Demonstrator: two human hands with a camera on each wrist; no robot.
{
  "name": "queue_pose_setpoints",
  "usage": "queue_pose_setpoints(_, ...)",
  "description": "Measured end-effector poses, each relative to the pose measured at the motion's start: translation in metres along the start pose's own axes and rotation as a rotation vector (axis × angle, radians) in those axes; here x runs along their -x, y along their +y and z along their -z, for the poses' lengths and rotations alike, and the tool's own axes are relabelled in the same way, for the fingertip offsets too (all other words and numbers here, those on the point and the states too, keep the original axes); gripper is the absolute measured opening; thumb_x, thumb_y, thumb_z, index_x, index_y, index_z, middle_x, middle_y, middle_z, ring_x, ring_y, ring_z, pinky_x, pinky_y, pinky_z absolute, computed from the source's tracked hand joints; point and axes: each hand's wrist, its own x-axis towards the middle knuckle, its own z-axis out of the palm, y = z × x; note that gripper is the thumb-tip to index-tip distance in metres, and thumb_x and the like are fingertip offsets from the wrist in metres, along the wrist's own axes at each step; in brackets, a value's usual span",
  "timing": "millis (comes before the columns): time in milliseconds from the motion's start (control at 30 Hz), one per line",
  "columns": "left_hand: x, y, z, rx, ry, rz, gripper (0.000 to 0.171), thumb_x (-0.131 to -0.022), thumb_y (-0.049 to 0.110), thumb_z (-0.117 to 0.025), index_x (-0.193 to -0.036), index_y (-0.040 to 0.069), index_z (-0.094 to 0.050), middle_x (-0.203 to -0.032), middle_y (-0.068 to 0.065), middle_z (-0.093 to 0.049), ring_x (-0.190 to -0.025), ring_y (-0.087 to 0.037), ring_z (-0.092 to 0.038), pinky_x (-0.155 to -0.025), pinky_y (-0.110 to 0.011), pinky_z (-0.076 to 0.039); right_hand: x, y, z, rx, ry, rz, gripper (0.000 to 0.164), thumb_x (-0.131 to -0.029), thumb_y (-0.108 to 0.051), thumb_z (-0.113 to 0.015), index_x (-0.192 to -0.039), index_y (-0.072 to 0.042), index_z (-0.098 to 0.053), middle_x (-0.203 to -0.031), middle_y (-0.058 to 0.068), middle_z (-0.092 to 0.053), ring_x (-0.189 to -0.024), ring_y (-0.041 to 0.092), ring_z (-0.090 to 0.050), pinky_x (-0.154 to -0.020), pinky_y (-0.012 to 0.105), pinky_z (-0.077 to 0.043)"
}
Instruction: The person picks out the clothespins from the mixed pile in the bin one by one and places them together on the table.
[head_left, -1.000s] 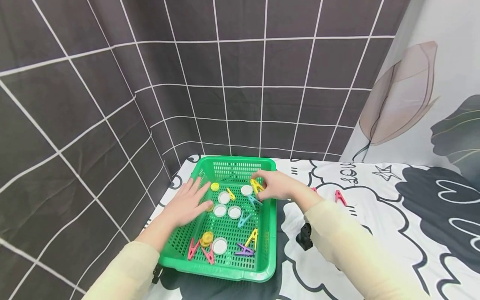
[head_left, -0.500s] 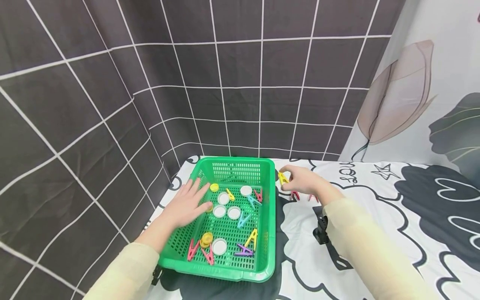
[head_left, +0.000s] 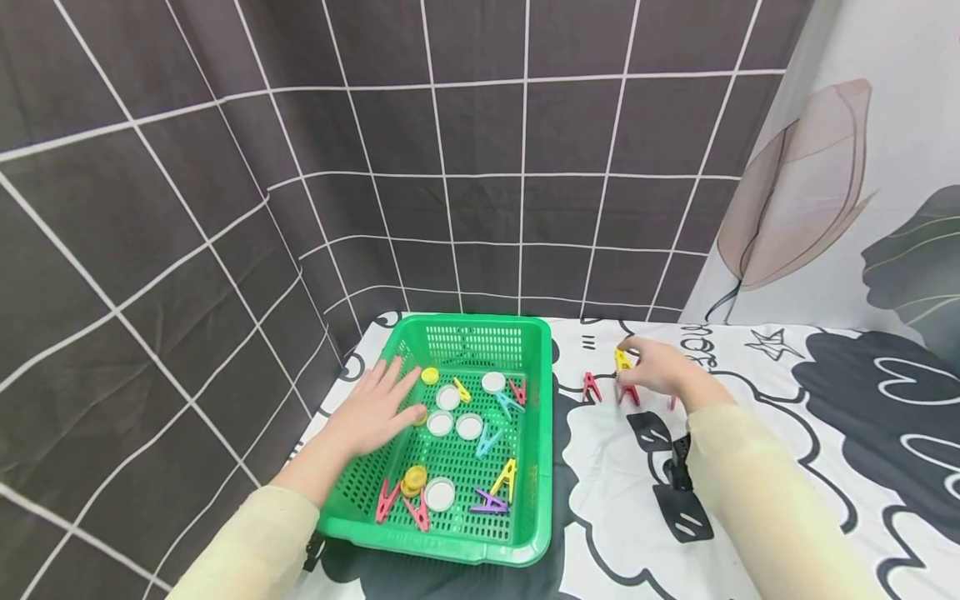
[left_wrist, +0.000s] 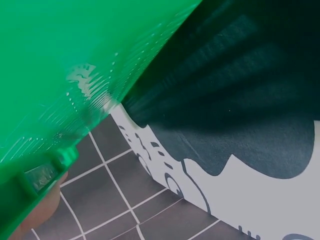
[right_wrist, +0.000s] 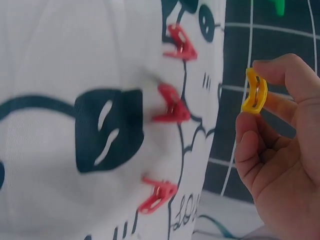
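My right hand pinches a yellow clothespin between thumb and fingers, above the cloth to the right of the basket. Below it, red clothespins lie in a row, 3 of them showing in the right wrist view. My left hand lies across the left side of the green basket, its fingers spread. Part of that hand shows past the basket's edge in the left wrist view. Inside the basket are blue clothespins, a purple clothespin, more yellow and red ones, white caps and yellow caps.
Black-and-white patterned cloth covers the surface around the basket. A dark gridded curtain hangs behind and on the left. At the right back hangs a pale leaf-print curtain.
My right hand has carried the yellow clothespin up out of the basket, over its right rim and rightward above the red clothespins. The left hand has stayed in place.
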Motion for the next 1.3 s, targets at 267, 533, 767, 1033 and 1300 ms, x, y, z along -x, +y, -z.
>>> queue_pose_setpoints(267, 0.001, 0.001, 0.002, 0.004, -0.002, -0.002, 0.069, -0.097, 0.053, -0.035, -0.149, 0.010, -0.025, -0.152, -0.022, -0.016, -0.139, -0.041, -0.007, -0.112, -0.051, -0.007, 0.011, 0.024, 0.004, -0.026, -0.014, -0.063, 0.064, -0.081, -0.025, -0.063, -0.133, 0.005, -0.042, -0.109, 0.029, -0.060, -0.077, 0.030, -0.062, -0.083, 0.056, -0.042)
queue_pose_setpoints(533, 0.002, 0.000, 0.000, -0.008, -0.001, 0.001, 0.069, -0.097, 0.053, -0.037, -0.149, 0.009, -0.026, -0.152, -0.023, -0.016, -0.139, -0.042, -0.007, -0.112, -0.052, -0.007, 0.022, 0.053, 0.006, 0.005, 0.003, -0.116, 0.063, -0.081, -0.028, -0.062, -0.129, 0.008, -0.043, -0.121, 0.036, -0.050, -0.103, 0.049, -0.049, -0.086, 0.062, -0.041)
queue_pose_setpoints(767, 0.001, 0.001, 0.001, -0.003, 0.001, 0.006, 0.069, -0.097, 0.054, -0.036, -0.149, 0.009, -0.027, -0.152, -0.023, -0.016, -0.139, -0.041, -0.007, -0.112, -0.052, -0.007, 0.031, 0.072, 0.010, -0.001, -0.008, -0.163, 0.066, -0.083, -0.031, -0.063, -0.130, 0.008, -0.039, -0.127, 0.041, -0.040, -0.109, 0.056, -0.043, -0.088, 0.066, -0.037)
queue_pose_setpoints(1033, 0.001, 0.002, 0.003, 0.003, -0.002, 0.006, 0.069, -0.097, 0.053, -0.036, -0.149, 0.009, -0.026, -0.152, -0.023, -0.015, -0.139, -0.041, -0.006, -0.112, -0.052, -0.007, 0.038, 0.084, 0.016, -0.022, -0.022, -0.176, 0.068, -0.085, -0.032, -0.061, -0.133, 0.008, -0.036, -0.129, 0.043, -0.035, -0.113, 0.060, -0.037, -0.091, 0.069, -0.031)
queue_pose_setpoints(1300, -0.001, 0.000, 0.002, -0.013, -0.002, 0.008, 0.072, -0.096, 0.058, -0.031, -0.149, 0.010, -0.024, -0.153, -0.022, -0.014, -0.140, -0.040, -0.005, -0.113, -0.050, -0.004, 0.044, 0.094, 0.019, 0.006, -0.017, -0.181, 0.070, -0.083, -0.031, -0.063, -0.131, 0.011, -0.037, -0.127, 0.044, -0.036, -0.110, 0.060, -0.039, -0.088, 0.070, -0.033)
